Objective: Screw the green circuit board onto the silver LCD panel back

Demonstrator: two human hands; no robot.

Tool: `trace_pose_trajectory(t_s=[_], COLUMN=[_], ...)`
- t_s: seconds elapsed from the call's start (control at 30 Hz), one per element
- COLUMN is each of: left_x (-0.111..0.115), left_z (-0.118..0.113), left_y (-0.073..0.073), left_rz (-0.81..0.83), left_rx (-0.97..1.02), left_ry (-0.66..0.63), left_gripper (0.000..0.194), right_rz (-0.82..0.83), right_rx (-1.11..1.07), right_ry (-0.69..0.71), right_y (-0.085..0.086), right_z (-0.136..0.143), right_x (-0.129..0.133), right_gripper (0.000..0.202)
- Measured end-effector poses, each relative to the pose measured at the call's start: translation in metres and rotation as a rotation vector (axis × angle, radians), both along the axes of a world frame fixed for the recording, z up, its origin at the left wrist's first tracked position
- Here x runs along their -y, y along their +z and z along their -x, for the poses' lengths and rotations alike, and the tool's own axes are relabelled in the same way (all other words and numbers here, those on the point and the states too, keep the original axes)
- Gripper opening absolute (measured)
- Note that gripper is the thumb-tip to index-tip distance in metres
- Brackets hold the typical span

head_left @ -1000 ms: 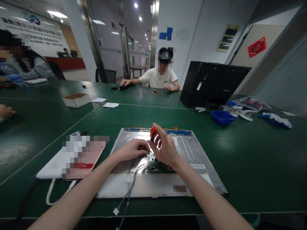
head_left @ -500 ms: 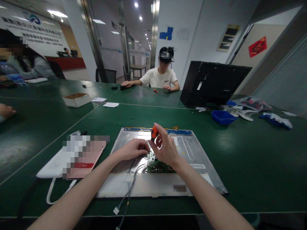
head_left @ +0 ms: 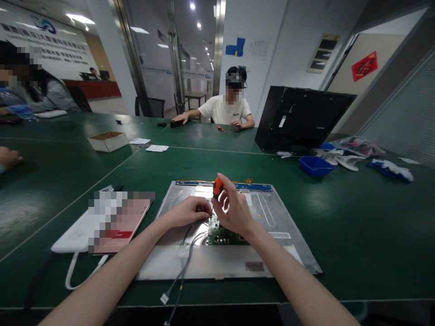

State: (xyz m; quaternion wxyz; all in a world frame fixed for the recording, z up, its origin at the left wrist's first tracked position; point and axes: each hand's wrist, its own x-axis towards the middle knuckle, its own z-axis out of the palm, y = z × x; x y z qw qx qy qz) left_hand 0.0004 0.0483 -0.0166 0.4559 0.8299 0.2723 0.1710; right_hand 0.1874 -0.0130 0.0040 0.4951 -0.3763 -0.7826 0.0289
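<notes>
A metal-backed display panel (head_left: 238, 267) lies flat on the table before me, with a green circuit board (head_left: 222, 236) at its middle. My right hand (head_left: 234, 210) is closed on an orange and black screwdriver (head_left: 218, 186), held upright with its shaft pointing down at the board's upper left corner. Beside that tip, my left hand (head_left: 195, 210) has its fingers pinched together; what they hold, if anything, is hidden. Grey cables (head_left: 189, 262) run from the board over the panel's front edge and end in a white connector (head_left: 164, 298).
A white power bank-like device (head_left: 73, 233) and a pink pixelated item (head_left: 118, 235) lie left, with a white cable (head_left: 70, 274). Farther off are an open box (head_left: 108, 142), a blue tray (head_left: 316, 166), gloves (head_left: 390, 171) and a black monitor housing (head_left: 302, 120). A person (head_left: 231, 108) sits opposite.
The screwdriver handle and my right hand have shifted very slightly, the handle a touch up and left. My left hand stays in place.
</notes>
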Motion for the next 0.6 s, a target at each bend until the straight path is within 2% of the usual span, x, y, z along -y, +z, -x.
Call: trace_pose_trajectory(t_s=[0.6], left_x=[0.0], left_z=[-0.0008], left_y=[-0.0004], left_rz=[-0.013], left_rx=[-0.01], left_ry=[0.012], left_gripper=[0.012], right_rz=[-0.049], right_rx=[0.002], right_ry=[-0.03], right_y=[-0.0006], right_z=[0.0013], right_x=[-0.0007], right_gripper=[0.068])
